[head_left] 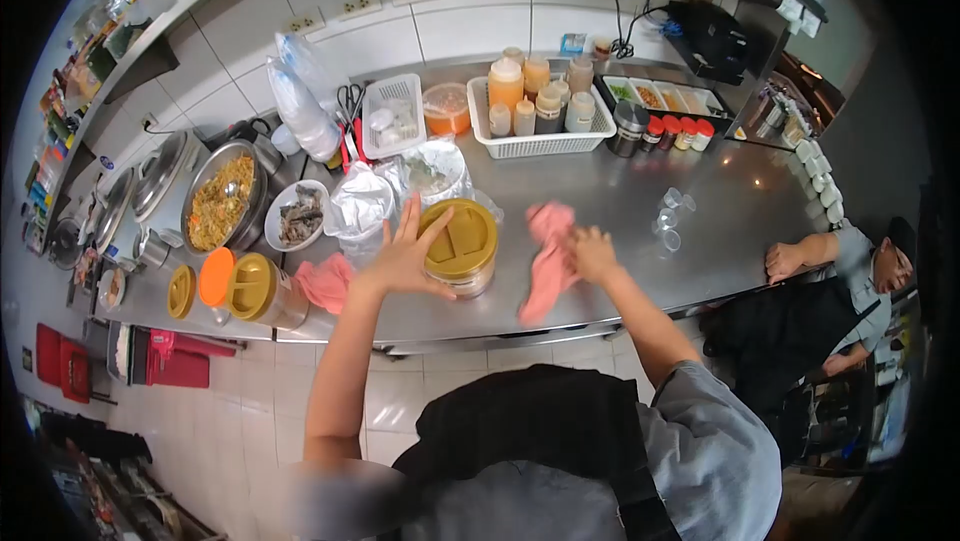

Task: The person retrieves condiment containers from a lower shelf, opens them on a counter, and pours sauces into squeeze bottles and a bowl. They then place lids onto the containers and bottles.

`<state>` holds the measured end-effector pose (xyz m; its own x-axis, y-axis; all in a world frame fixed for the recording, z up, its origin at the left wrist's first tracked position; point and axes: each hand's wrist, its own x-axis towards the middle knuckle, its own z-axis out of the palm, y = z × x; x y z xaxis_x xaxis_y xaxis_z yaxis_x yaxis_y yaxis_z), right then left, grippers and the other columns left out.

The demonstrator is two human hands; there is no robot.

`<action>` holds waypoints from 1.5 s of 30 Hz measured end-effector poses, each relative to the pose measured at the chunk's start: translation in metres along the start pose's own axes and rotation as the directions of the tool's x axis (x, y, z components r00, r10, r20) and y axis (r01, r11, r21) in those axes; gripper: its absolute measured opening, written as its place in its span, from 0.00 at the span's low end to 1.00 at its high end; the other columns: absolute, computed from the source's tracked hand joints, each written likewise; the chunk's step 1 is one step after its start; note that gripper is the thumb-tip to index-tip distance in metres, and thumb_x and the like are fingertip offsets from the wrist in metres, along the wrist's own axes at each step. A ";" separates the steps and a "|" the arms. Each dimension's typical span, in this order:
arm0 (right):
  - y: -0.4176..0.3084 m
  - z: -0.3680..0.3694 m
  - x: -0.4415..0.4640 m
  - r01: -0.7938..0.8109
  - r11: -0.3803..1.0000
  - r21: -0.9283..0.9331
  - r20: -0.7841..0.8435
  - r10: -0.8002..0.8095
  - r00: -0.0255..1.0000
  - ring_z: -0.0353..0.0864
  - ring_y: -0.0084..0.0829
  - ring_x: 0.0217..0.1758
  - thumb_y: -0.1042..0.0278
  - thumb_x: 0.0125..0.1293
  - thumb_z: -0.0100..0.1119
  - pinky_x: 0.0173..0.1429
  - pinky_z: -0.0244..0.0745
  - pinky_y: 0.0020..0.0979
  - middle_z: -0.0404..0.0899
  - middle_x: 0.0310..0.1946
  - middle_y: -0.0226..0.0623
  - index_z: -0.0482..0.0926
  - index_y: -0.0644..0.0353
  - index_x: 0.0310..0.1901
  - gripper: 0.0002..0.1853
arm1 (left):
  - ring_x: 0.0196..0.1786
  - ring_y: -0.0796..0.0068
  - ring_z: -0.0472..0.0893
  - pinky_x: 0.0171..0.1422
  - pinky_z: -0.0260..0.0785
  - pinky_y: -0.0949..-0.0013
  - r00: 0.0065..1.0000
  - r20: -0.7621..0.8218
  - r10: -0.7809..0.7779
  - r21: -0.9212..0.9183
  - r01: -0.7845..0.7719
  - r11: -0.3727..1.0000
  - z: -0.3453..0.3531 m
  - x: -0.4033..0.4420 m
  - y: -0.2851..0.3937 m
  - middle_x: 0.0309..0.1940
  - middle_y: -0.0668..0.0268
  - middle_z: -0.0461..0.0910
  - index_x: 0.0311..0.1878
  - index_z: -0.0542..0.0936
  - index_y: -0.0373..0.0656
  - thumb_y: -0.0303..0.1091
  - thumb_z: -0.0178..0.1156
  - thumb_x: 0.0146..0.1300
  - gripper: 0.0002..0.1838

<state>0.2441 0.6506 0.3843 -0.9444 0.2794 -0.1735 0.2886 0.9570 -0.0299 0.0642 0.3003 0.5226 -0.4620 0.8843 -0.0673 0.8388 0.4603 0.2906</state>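
My left hand (408, 253) has its fingers spread against the side of a clear canister with a gold lid (462, 238), which stands upright on the steel counter. The thumb lies near the canister's lower front and the other fingers reach by the lid's left edge. Right of it, my right hand (592, 253) presses on a crumpled pink cloth (548, 266) lying on the counter. Those fingers are bent over the cloth's right edge. Behind the canister sits a bowl covered in clear plastic (436, 167).
A white basket of sauce bottles (545, 144) stands at the back. Small clear cups (670, 221) lie to the right. Leftward are a bowl of noodles (222, 199), another gold-lidded canister (262, 291) and a second pink cloth (325, 283). A co-worker (835, 291) leans a hand on the counter's right end.
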 end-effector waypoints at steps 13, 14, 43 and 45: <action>-0.103 -0.057 0.083 0.464 0.133 0.876 -0.258 -0.683 0.684 0.56 0.43 0.80 0.54 0.36 0.88 0.81 0.55 0.41 0.56 0.76 0.49 0.45 0.61 0.79 0.73 | 0.78 0.34 0.55 0.78 0.39 0.26 0.990 -0.098 0.101 0.065 -0.095 0.993 0.005 0.023 0.000 0.74 0.35 0.55 0.83 0.49 0.60 0.74 0.78 0.24 0.79; -0.108 -0.049 0.082 0.403 0.121 0.907 -0.224 -0.672 0.706 0.56 0.41 0.80 0.53 0.35 0.89 0.81 0.55 0.41 0.56 0.76 0.48 0.45 0.61 0.79 0.74 | 0.77 0.34 0.56 0.78 0.41 0.27 0.979 -0.193 0.064 0.038 -0.058 0.998 0.014 0.020 -0.002 0.73 0.34 0.56 0.83 0.49 0.59 0.74 0.78 0.25 0.79; -0.092 -0.055 -0.020 0.181 0.367 0.913 -0.110 -0.206 0.972 0.76 0.44 0.66 0.67 0.45 0.84 0.64 0.75 0.38 0.75 0.61 0.50 0.57 0.62 0.74 0.56 | 0.76 0.38 0.59 0.76 0.43 0.27 0.689 -0.589 -0.423 -0.203 0.381 0.902 0.062 0.048 0.104 0.71 0.37 0.58 0.78 0.62 0.58 0.71 0.77 0.31 0.66; -0.071 -0.085 -0.001 -0.129 0.538 0.833 0.259 -0.173 0.950 0.75 0.47 0.68 0.64 0.45 0.84 0.66 0.73 0.39 0.74 0.62 0.52 0.56 0.62 0.75 0.58 | 0.76 0.38 0.58 0.76 0.44 0.29 0.705 -0.566 -0.427 -0.194 0.389 0.901 0.059 0.048 0.099 0.71 0.36 0.58 0.77 0.63 0.58 0.71 0.77 0.32 0.65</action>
<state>0.2109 0.5891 0.4702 -0.9067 0.0793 -0.4143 0.4081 0.4137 -0.8138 0.1419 0.3925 0.4913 -0.8468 0.3831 0.3690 0.5198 0.7433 0.4211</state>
